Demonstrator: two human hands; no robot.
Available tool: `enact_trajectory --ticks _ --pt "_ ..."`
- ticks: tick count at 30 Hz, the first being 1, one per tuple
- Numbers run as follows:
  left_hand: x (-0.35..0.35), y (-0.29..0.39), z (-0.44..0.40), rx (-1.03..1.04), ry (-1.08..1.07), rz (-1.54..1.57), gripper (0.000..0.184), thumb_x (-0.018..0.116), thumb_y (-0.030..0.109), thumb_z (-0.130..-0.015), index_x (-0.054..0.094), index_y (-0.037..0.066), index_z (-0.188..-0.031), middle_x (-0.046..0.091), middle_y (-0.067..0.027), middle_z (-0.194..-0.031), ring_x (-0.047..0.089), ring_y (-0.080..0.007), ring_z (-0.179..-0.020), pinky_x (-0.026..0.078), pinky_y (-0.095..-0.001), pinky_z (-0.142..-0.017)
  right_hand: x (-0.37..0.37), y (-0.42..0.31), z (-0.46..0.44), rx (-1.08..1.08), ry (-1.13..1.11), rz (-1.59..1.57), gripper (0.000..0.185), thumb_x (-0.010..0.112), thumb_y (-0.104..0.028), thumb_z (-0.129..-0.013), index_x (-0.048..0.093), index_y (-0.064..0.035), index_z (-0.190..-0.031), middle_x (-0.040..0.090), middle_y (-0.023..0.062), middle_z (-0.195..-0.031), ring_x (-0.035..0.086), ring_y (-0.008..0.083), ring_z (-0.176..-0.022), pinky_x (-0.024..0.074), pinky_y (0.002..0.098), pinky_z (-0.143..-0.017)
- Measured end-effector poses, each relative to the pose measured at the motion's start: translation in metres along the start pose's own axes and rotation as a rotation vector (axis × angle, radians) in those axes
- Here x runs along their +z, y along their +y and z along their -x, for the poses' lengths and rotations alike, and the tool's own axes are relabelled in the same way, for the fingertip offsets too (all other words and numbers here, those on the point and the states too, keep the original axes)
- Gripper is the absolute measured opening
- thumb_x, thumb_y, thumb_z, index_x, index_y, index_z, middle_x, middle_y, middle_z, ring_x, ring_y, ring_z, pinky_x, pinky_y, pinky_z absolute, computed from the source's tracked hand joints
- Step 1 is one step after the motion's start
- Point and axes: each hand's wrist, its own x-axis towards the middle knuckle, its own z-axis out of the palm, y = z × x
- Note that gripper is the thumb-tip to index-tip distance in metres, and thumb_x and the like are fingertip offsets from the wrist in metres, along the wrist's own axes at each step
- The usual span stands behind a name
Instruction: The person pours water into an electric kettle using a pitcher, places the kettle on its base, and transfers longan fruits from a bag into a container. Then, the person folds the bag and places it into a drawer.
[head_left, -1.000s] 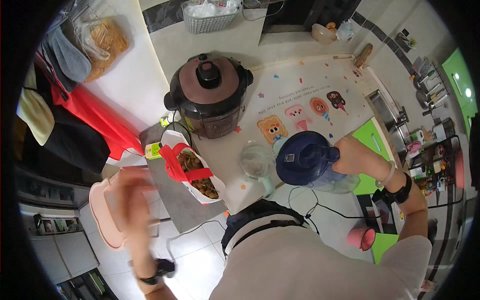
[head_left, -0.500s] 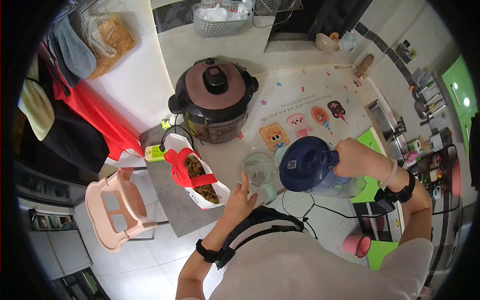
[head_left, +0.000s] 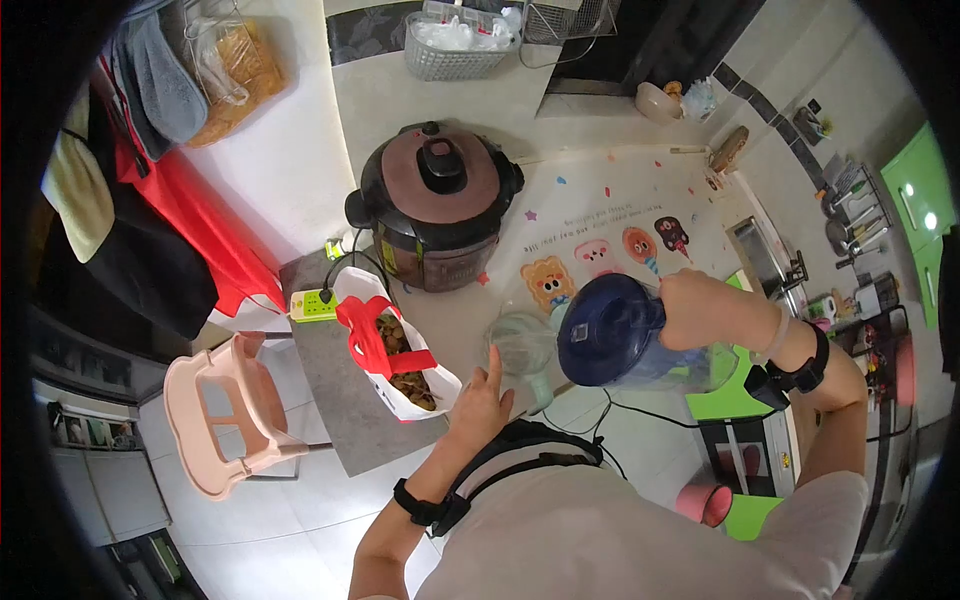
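Note:
My right hand [head_left: 695, 312] is closed around the handle of a water filter pitcher [head_left: 625, 335] with a dark blue lid and clear body. The pitcher is tilted, its spout end at the edge of a clear glass jug [head_left: 520, 340] with pale green parts. Whether water is flowing I cannot make out. My left hand [head_left: 482, 405] is at the jug's near left side, index finger stretched out against or close to the glass. Left of that hand lies a white bag [head_left: 405, 405] with red handles [head_left: 368, 345], holding brown dried pieces.
A brown and black electric pressure cooker [head_left: 435, 205] stands behind the bag. A green power strip [head_left: 313, 305] lies at the counter's left edge. A pink child seat [head_left: 235, 415] is on the floor at left, and a pink bin [head_left: 705, 503] at right. Black cords [head_left: 650, 412] hang below the pitcher.
The view has shifted slightly. The pitcher stays tilted in my right hand beside the jug, and my left hand keeps about the same place.

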Motion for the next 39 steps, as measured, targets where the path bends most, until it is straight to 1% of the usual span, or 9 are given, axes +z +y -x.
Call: enact_trajectory --ticks 6,8,11,14,21,31,33,37,39 --pt "0.004 -0.007 0.004 -0.011 -0.018 -0.168 0.086 0.062 0.022 -0.079 0.008 0.012 -0.145 0.057 -0.0221 -0.089 0.062 -0.0352 -0.074 0.052 -0.0428 -0.064 -0.007 -0.01 0.0 -0.012 0.017 0.017 0.022 0.056 -0.009 -0.053 0.058 0.0111 -0.061 0.055 0.0335 -0.066 0.06 0.0455 -0.067 0.0504 0.0446 -0.064" --pt "0.003 -0.008 0.005 -0.032 -0.038 -0.193 0.085 0.061 0.023 -0.079 0.008 0.016 -0.146 0.061 -0.0191 -0.079 0.063 -0.0337 -0.064 0.052 -0.0433 -0.057 -0.012 -0.015 0.001 0.0 -0.004 0.019 0.022 0.056 -0.009 -0.053 0.058 0.0114 -0.061 0.055 0.0335 -0.066 0.06 0.0454 -0.067 0.0504 0.0445 -0.064" --pt "0.005 -0.01 0.006 -0.019 -0.01 -0.242 0.086 0.06 0.022 -0.079 0.006 0.017 -0.146 0.062 -0.0157 -0.067 0.062 -0.0332 -0.056 0.051 -0.0444 -0.051 -0.016 -0.019 0.001 0.002 -0.021 0.02 0.023 0.055 -0.009 -0.053 0.058 0.0121 -0.061 0.054 0.0337 -0.064 0.06 0.0452 -0.066 0.0503 0.0442 -0.062" --pt "0.002 -0.009 0.006 -0.043 -0.04 -0.271 0.087 0.06 0.021 -0.079 0.004 0.018 -0.146 0.062 -0.0154 -0.064 0.062 -0.0333 -0.055 0.051 -0.0446 -0.052 -0.018 -0.02 -0.001 -0.031 -0.019 0.024 0.022 0.054 -0.008 -0.052 0.057 0.0127 -0.059 0.052 0.0341 -0.062 0.059 0.0453 -0.063 0.0497 0.044 -0.059" --pt "0.002 -0.011 0.007 -0.05 -0.052 -0.265 0.087 0.06 0.022 -0.079 0.004 0.02 -0.146 0.063 -0.0169 -0.066 0.062 -0.0333 -0.055 0.051 -0.045 -0.052 -0.025 -0.03 -0.001 -0.076 -0.006 0.045 0.021 0.052 -0.006 -0.051 0.054 0.0139 -0.056 0.049 0.0342 -0.058 0.058 0.0443 -0.057 0.0482 0.0436 -0.054" --pt "0.005 -0.014 0.009 -0.015 -0.006 -0.264 0.086 0.06 0.021 -0.079 0.006 0.018 -0.146 0.062 -0.0158 -0.062 0.062 -0.033 -0.054 0.051 -0.0442 -0.052 -0.029 -0.041 -0.006 -0.035 -0.051 0.079 0.02 0.052 -0.007 -0.054 0.056 0.0131 -0.056 0.051 0.0339 -0.058 0.06 0.0436 -0.062 0.0502 0.0423 -0.062" --pt "0.004 -0.013 0.009 -0.016 -0.008 -0.254 0.086 0.06 0.021 -0.079 0.007 0.018 -0.146 0.062 -0.0156 -0.062 0.062 -0.0329 -0.053 0.051 -0.0442 -0.052 -0.03 -0.043 -0.007 0.006 -0.101 0.131 0.027 0.052 -0.01 -0.058 0.061 0.0139 -0.067 0.058 0.0335 -0.07 0.062 0.0425 -0.071 0.0516 0.0409 -0.066" --pt "0.004 -0.013 0.008 -0.021 -0.015 -0.25 0.085 0.06 0.021 -0.08 0.006 0.017 -0.146 0.062 -0.0156 -0.061 0.062 -0.0326 -0.054 0.051 -0.0444 -0.052 -0.029 -0.048 -0.008 0.004 -0.106 0.15 0.027 0.052 -0.009 -0.058 0.061 0.0141 -0.067 0.058 0.0338 -0.07 0.062 0.0425 -0.071 0.0516 0.0409 -0.066" --pt "0.003 -0.011 0.008 -0.026 -0.016 -0.243 0.085 0.059 0.02 -0.08 0.006 0.018 -0.146 0.062 -0.0157 -0.061 0.062 -0.0326 -0.054 0.051 -0.0445 -0.052 -0.026 -0.046 -0.012 -0.007 -0.058 0.118 0.023 0.053 -0.009 -0.054 0.059 0.0131 -0.06 0.054 0.0335 -0.063 0.062 0.0431 -0.067 0.0512 0.0426 -0.063"
